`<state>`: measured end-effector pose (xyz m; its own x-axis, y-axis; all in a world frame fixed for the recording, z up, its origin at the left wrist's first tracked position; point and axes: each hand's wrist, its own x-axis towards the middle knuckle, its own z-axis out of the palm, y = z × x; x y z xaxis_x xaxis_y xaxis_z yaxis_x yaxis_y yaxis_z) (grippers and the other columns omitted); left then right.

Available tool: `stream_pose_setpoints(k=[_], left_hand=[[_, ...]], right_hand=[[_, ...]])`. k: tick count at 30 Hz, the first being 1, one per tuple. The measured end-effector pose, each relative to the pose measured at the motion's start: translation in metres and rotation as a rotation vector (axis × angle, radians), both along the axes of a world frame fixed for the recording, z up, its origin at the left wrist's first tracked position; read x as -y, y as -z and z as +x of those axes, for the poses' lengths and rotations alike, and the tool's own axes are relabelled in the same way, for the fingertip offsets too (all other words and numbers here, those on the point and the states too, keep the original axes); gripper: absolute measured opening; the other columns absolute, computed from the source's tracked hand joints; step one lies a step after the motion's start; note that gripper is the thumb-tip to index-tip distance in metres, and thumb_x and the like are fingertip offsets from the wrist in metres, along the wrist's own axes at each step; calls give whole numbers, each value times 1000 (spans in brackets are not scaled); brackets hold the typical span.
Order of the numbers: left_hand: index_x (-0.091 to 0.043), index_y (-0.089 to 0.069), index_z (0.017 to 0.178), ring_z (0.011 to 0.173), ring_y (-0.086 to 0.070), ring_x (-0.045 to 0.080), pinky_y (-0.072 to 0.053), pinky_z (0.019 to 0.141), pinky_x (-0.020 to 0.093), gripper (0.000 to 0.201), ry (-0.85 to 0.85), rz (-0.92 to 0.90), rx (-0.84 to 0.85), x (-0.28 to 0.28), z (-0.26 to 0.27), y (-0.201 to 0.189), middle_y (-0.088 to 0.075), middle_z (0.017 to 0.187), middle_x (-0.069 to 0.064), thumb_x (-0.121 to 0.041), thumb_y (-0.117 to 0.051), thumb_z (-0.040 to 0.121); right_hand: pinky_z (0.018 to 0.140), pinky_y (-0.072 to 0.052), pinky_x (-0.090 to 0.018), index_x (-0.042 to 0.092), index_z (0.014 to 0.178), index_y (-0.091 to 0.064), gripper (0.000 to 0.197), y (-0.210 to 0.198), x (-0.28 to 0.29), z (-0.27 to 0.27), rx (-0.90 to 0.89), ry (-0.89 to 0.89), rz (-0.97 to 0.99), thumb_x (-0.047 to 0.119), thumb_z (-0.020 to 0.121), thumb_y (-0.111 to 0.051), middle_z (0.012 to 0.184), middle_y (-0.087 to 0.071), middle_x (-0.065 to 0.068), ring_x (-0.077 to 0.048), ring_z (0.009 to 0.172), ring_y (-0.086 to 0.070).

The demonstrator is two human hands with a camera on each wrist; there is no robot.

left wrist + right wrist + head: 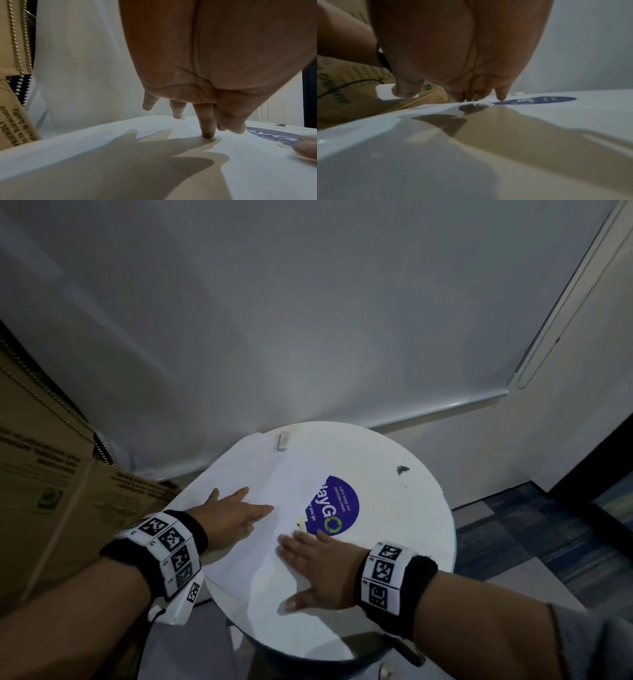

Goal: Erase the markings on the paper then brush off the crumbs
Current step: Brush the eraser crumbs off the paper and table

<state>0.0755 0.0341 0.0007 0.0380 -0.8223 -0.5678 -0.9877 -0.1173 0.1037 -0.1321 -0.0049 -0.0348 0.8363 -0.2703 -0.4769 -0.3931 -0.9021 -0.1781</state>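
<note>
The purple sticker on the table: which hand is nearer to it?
Right. The right hand lies flat on the paper with its fingertips at the purple sticker; the left hand rests flat further away, across the sheet.

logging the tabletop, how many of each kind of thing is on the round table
paper: 1
eraser: 1
purple round sticker: 1
pile of dark crumbs: 1
hands resting on the paper: 2, left hand, right hand
total: 6
</note>
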Motion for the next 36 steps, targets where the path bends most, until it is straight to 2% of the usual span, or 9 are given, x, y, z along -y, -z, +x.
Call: stream_pose_setpoints(k=[6, 11, 15, 19, 26, 28, 30, 33, 36], left_hand=[[-25, -41, 143, 151, 1, 17, 4, 117, 54, 39, 21, 38, 85, 12, -13, -6, -39, 152, -1, -24, -35, 105], [-23, -26, 152, 150, -4, 16, -4, 119, 49, 53, 195, -121, 129, 28, -47, 0, -16, 162, -3, -32, -42, 102], [-14, -19, 154, 149, -6, 21, -13, 118, 43, 59, 296, -171, 115, 47, -78, 13, -14, 162, 2, -30, -42, 102], [-9, -7, 155, 150, 1, 24, -8, 119, 43, 65, 276, -118, 189, 65, -95, 12, -3, 164, 6, -33, -38, 104], [-6, 7, 154, 150, 11, 23, -2, 121, 41, 75, 233, 37, 232, 70, -118, 14, 14, 162, 10, -51, -24, 103], [-5, 12, 153, 149, 15, 24, 1, 122, 41, 80, 265, 73, 283, 72, -129, 19, 19, 161, 11, -57, -19, 101], [-4, 16, 152, 148, 18, 24, 4, 121, 42, 83, 290, 71, 310, 78, -141, 22, 23, 160, 11, -60, -17, 100], [-6, 18, 151, 147, 22, 22, 7, 121, 42, 79, 297, 54, 275, 93, -158, 26, 26, 159, 10, -57, -16, 101], [-8, 18, 151, 147, 23, 20, 8, 121, 43, 73, 316, 54, 258, 112, -176, 25, 26, 159, 8, -52, -13, 103]], right_hand=[[119, 0, -43, 18, 151, 11, 93, -3, 67, -31, -72, 335, -21, 70, 88, -33, 158, 18, 1, -17, 147, 11], [119, -3, -43, 13, 151, 10, 93, -6, 107, -73, -137, 518, -102, 70, 89, -30, 158, 17, -4, -20, 147, 8], [119, 1, -39, 14, 152, 7, 96, -17, 76, -80, -61, 287, -61, 73, 85, -30, 159, 13, -3, -17, 147, 8], [118, 5, -40, 17, 152, 8, 103, -9, 41, -78, -45, 3, -18, 81, 75, -17, 159, 13, -1, -16, 146, 12], [117, 6, -36, 17, 151, 10, 133, 10, 122, -128, 24, 196, -96, 91, 42, 27, 158, 15, -2, -18, 146, 11], [114, 13, -33, 15, 151, 8, 128, 6, 124, -141, 81, 126, -95, 90, 48, 23, 156, 18, 0, -16, 144, 16], [112, 20, -34, 15, 152, 1, 110, 1, 109, -153, 135, 4, -23, 85, 67, 2, 153, 15, 2, -14, 141, 18], [114, 16, -40, 14, 152, -9, 83, 2, 94, -173, 219, -194, 90, 65, 91, -30, 159, -1, -2, -16, 145, 7], [118, 5, -43, 13, 152, -11, 75, 12, 115, -185, 189, -264, 91, 58, 96, -33, 159, -6, -3, -16, 146, 0]])
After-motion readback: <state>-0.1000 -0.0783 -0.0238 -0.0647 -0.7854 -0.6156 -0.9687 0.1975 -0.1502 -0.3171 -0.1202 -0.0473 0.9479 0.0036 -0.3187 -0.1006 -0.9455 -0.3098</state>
